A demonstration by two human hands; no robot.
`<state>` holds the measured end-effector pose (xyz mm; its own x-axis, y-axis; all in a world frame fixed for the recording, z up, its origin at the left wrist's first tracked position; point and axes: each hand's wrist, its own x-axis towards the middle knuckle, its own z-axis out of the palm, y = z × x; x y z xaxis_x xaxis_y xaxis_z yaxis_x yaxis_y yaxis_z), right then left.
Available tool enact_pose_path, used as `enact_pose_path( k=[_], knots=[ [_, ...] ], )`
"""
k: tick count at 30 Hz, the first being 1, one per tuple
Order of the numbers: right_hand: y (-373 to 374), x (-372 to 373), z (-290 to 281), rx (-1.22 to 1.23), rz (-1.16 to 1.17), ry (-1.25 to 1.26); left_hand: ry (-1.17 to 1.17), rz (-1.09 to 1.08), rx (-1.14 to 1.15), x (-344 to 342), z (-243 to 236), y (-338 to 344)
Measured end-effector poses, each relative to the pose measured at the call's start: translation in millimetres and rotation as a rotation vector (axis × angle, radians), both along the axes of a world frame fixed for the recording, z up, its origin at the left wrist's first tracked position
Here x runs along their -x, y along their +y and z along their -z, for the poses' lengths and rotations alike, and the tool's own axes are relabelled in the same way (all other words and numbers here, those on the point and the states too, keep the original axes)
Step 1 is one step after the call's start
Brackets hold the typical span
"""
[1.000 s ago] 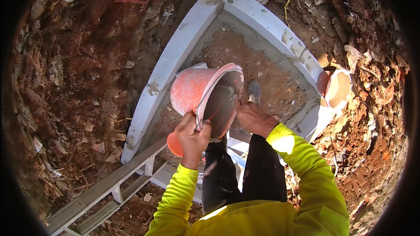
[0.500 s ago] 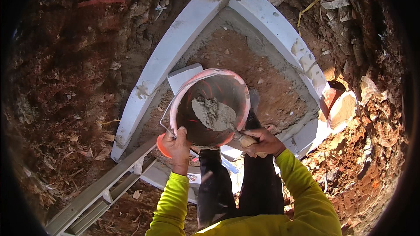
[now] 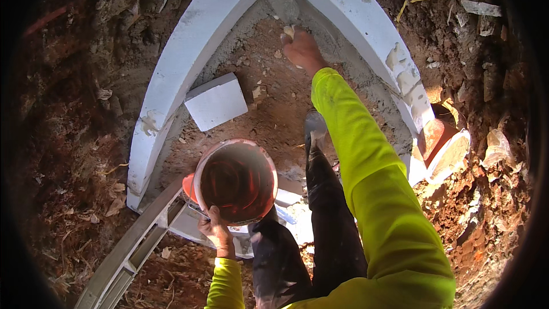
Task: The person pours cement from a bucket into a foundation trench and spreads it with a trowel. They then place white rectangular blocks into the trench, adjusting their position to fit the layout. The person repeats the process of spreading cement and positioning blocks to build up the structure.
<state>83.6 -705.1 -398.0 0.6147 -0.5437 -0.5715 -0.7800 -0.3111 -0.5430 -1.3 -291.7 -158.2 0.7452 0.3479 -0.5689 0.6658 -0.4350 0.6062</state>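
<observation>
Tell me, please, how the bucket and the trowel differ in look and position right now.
Shape: the bucket is round and deep, while the trowel has a flat, rounded blade.
Colour: the bucket is reddish-orange with greyish smears; the trowel's blade looks grey.
Position: the left hand holds the bucket low in the picture; the right hand holds the trowel near the far corner between the white walls.
Shared: both are held by hand.

– Colours on the bucket [image 3: 260,180]?
– Orange-red inside, streaked darker and grey; paler at the rim [image 3: 198,180].
– And on the trowel [image 3: 282,4]?
– Grey-bladed, pale-handled.
– Sleeves [image 3: 377,189]?
– Plain fluorescent yellow, against black trousers [image 3: 337,217].
– Edging blocks [image 3: 194,40]?
– White, blotched grey. Plain white on the loose block [image 3: 216,106].
</observation>
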Motion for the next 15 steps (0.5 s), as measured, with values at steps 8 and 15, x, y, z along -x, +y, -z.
enact_pose_path(
  k=[8, 15],
  knots=[
    [-30.7, 202.6, 29.0, 0.088, 0.144, 0.17, 0.1, 0.109, -0.06, 12.9, -1.0, 0.4],
    [-43.1, 385.3, 43.3, 0.131, 0.246, 0.052, 0.087, 0.326, -0.023, -3.9, -3.3, -15.6]
  ],
)
